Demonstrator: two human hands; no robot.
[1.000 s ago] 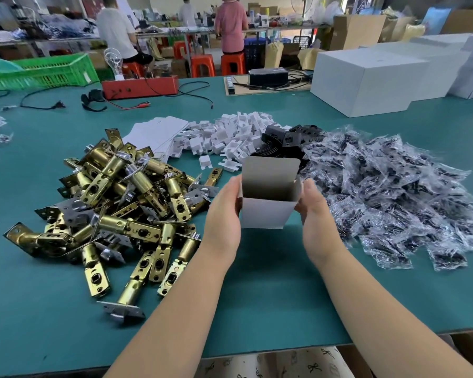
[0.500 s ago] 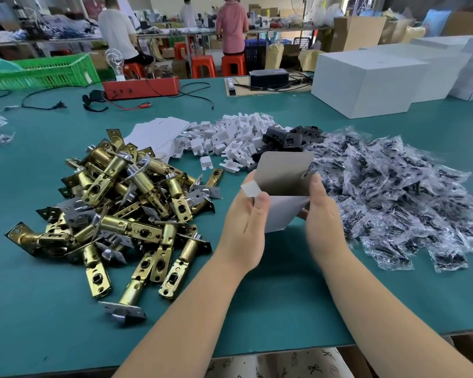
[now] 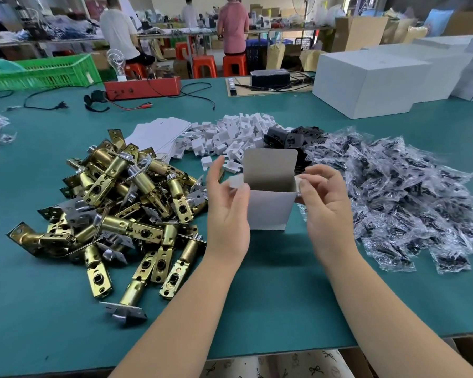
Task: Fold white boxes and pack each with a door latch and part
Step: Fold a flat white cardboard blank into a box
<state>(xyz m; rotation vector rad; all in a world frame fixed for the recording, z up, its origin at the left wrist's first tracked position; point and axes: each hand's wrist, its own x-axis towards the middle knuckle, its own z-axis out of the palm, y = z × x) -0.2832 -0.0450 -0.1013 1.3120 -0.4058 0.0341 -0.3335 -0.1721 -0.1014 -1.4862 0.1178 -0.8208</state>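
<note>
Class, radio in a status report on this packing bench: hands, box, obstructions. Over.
Left hand and right hand each pinch a side flap of the white box. Box upright, top flap open, nothing packed yet. Nothing in the way.

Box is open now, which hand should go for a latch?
Left. The left hand is beside the latch pile; the right hand sits on the bag side and can likely steady the box.
</note>
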